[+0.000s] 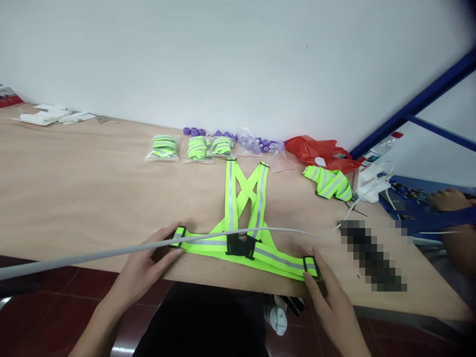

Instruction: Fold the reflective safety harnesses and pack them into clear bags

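Observation:
A neon yellow-green reflective vest [231,198] made of grey-striped straps lies flat on the wooden table, its two shoulder straps crossing at the back. A black buckle [240,246] joins the waist belt in the middle. At the belt's left end, the thumb and fingers of my left hand [147,267] hold around a black slider [178,236]. My right hand [329,297] grips the opposite end the same way, by another black slider [311,267]. A pale cable [122,251] passes in front of the view, across the belt.
Bagged reflective straps [164,147], purple pieces [194,131] and a red plastic bag [316,151] line the wall. A rolled strap [327,182] lies at right, near a white device [372,183] and a blurred-out dark object [374,258]. Another person's hand [450,199] shows beyond a blue frame [416,101].

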Tool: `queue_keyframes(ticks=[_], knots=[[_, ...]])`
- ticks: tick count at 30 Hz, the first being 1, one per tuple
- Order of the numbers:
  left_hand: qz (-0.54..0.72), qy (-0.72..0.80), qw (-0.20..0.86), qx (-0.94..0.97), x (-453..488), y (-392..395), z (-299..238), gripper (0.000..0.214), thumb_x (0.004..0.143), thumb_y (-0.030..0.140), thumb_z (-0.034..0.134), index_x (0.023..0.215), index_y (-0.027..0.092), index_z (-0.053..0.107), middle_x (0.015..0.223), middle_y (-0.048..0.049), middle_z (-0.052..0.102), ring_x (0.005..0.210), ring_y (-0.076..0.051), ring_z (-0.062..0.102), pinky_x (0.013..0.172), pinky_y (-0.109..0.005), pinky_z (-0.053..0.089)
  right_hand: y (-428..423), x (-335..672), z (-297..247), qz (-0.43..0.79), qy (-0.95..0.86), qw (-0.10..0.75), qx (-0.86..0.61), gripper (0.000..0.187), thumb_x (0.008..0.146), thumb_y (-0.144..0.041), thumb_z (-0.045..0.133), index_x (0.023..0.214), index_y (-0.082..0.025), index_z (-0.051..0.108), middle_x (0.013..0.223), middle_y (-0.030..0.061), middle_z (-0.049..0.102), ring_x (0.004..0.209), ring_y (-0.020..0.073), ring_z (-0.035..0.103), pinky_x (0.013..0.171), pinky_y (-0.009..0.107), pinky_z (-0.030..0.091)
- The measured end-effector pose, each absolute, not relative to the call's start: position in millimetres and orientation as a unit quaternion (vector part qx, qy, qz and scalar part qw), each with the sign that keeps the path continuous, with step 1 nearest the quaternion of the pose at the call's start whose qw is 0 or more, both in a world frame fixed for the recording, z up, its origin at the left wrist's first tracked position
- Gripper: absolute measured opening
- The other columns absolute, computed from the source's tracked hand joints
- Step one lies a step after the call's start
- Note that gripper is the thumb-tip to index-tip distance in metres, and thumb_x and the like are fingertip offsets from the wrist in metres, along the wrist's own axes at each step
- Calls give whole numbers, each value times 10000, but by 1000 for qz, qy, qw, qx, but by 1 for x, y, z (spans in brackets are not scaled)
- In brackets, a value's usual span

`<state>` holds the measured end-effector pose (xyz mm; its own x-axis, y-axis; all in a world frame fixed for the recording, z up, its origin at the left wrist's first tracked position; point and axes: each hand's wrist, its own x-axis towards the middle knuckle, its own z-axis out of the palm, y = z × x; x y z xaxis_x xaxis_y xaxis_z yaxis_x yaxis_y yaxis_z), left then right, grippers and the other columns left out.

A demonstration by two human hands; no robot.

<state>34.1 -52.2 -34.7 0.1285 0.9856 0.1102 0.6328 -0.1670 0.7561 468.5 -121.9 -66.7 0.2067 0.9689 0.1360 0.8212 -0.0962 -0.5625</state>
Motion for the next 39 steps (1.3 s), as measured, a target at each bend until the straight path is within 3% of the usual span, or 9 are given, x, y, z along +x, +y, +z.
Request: queue_keyframes(ticks=[10,18,22,28,33,39], knots=[[228,525,259,779,5,-27,-15,496,870,584,679,1329,398,641,1332,9,686,1175,-301,683,998,-387,571,-108,501,-14,232,-655,218,-685,454,852,-508,677,1238,-271,701,1301,85,704,1211,311,656,1039,463,538],[162,520,245,802,-4,-20,-11,528,878,598,630,1358,377,638,1259,-15,722,1066,-316,726,911,-382,599,-108,513,-17,203,-691,177,-671,427,909,-502,616,1273,-289,683,1338,68,673,1223,277,645,1041,422,532],[136,544,269,783,1,-21,-8,520,897,571,622,1370,354,621,1217,-11,740,998,-289,735,841,-340,608,-105,505,-22,119,-733,152,-652,442,917,-466,594,1309,-275,669,1331,91,675,1204,295,654,1004,452,557],[149,560,321,749,16,-28,6,496,919,542,618,1368,332,594,1240,-26,723,1021,-270,714,830,-324,594,-95,405,-21,-24,-833,224,-505,301,993,-311,540,1246,-253,693,1210,87,734,1176,265,660,1052,452,521],[165,560,345,735,20,-29,17,461,911,455,641,1354,331,611,1300,-14,694,1148,-279,669,946,-342,554,-70,299,-12,87,-901,241,-351,223,994,-212,540,1174,-189,669,1226,78,715,1226,230,613,1132,419,460],[166,575,366,712,16,-32,14,461,928,429,627,1370,301,604,1219,-41,722,1045,-269,690,870,-343,571,-48,253,-14,127,-916,174,-338,308,1002,-222,538,1302,-173,589,1251,105,677,1156,245,603,980,411,508]])
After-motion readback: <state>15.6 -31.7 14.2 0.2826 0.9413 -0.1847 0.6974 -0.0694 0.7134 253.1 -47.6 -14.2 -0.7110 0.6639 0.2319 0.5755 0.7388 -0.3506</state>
